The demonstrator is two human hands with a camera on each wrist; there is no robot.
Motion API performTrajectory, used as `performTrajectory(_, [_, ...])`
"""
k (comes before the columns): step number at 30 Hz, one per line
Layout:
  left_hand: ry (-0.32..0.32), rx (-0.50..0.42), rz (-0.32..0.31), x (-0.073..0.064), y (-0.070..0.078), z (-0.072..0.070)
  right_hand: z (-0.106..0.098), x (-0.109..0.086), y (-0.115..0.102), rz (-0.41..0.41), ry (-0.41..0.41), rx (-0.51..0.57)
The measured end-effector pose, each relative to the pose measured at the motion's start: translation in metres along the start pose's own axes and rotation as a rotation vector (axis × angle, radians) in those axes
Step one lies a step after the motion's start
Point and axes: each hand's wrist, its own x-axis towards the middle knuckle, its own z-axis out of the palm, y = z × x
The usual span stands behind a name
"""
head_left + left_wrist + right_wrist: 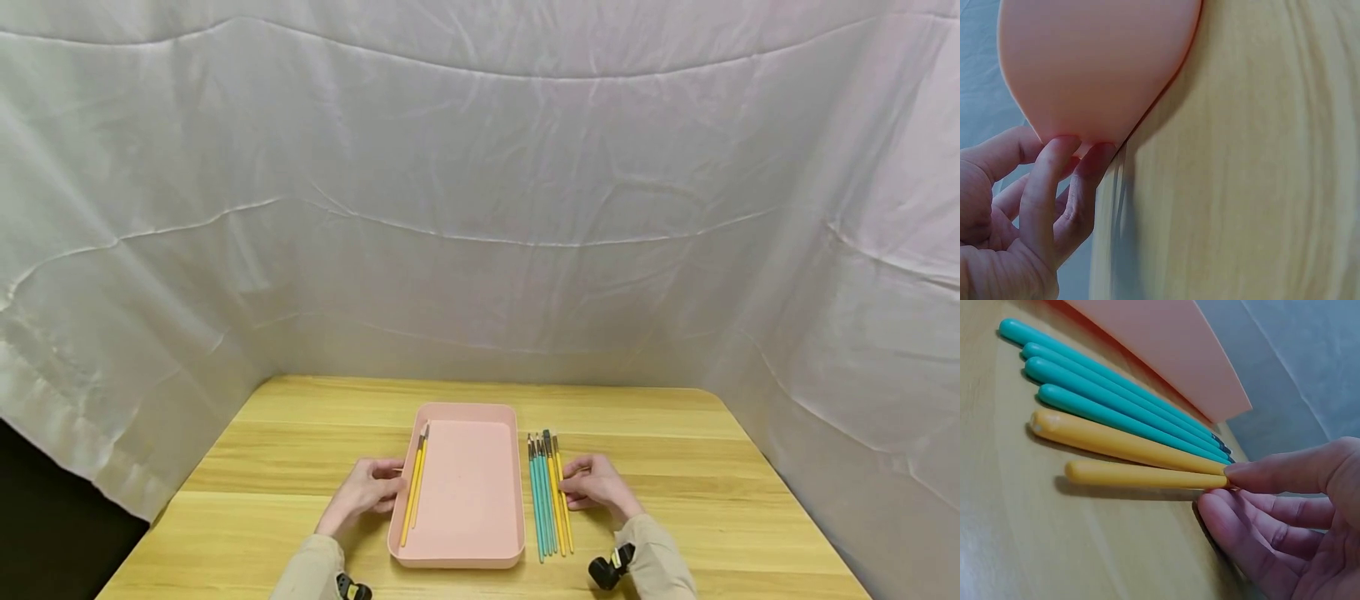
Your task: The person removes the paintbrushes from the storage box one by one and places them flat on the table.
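A pink rectangular tray (467, 562) lies on the wooden table, and two yellow paintbrushes (410, 508) lie along its left side, inside. My left hand (365, 485) grips the tray's left wall, fingertips pressed to the pink side (1094, 75) in the left wrist view. Right of the tray is a row of paintbrushes, bristles pointing away. Several are teal paintbrushes (542, 504); beside them is a thicker yellow paintbrush (557, 502). At the row's right end, my right hand (597, 485) pinches a thin yellow paintbrush (1141, 476) between thumb and fingers.
The wooden table (720, 517) has rounded far corners. A pale grey cloth (480, 292) hangs behind it and along both sides. A dark gap (60, 517) shows at the lower left beyond the cloth. Each wrist wears a small black camera (611, 568).
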Motion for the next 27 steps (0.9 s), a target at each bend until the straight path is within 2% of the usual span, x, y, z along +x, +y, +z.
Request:
performTrajectory(7, [0.005, 0.005, -0.004, 0.0007, 0.0017, 0.0005, 0.0049, 0.0016, -0.0050, 0.048, 0.079, -0.051])
performTrajectory(27, [0.030, 0.027, -0.020, -0.0023, 0.0017, 0.0015, 0.0034, 0.0017, 0.0002, 0.010, 0.056, 0.020])
